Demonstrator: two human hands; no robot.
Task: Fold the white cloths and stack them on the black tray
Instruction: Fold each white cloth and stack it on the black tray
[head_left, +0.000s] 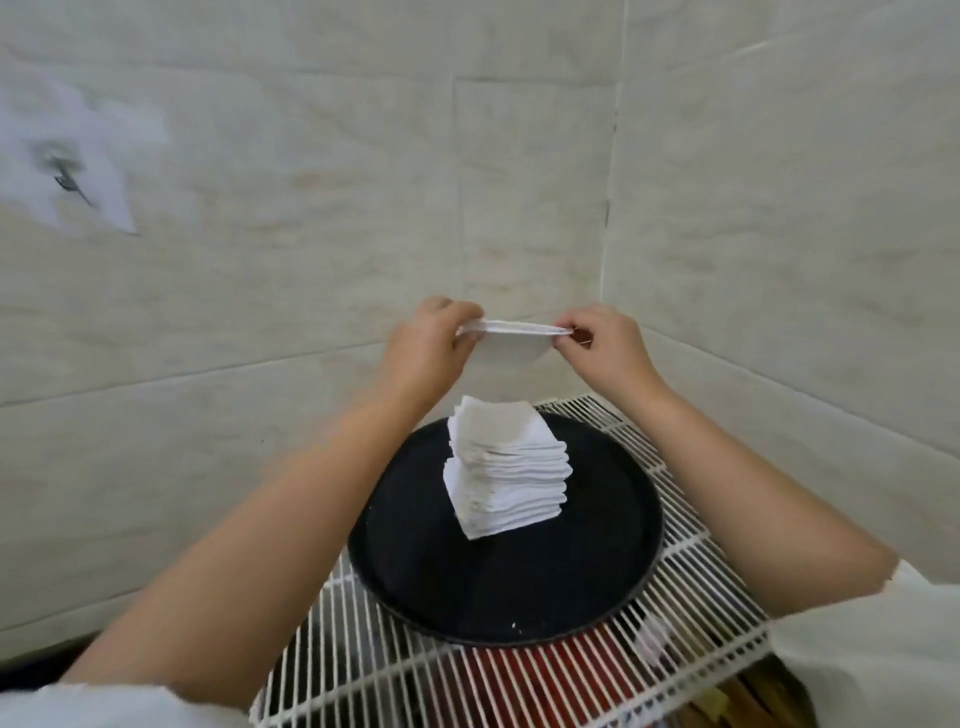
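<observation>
A white cloth (511, 345) hangs stretched between both hands, well above the tray. My left hand (426, 348) pinches its left end and my right hand (605, 345) pinches its right end; the cloth sags in a folded curve below the taut top edge. Directly beneath stands a tall stack of folded white cloths (506, 467), slightly twisted, on the round black tray (613, 535).
The tray rests on a white wire rack (701, 587) set in a corner of tiled walls (260, 260). Red and dark items show through the rack's bars below. A small crumpled white scrap (655, 639) lies on the rack at the tray's front right.
</observation>
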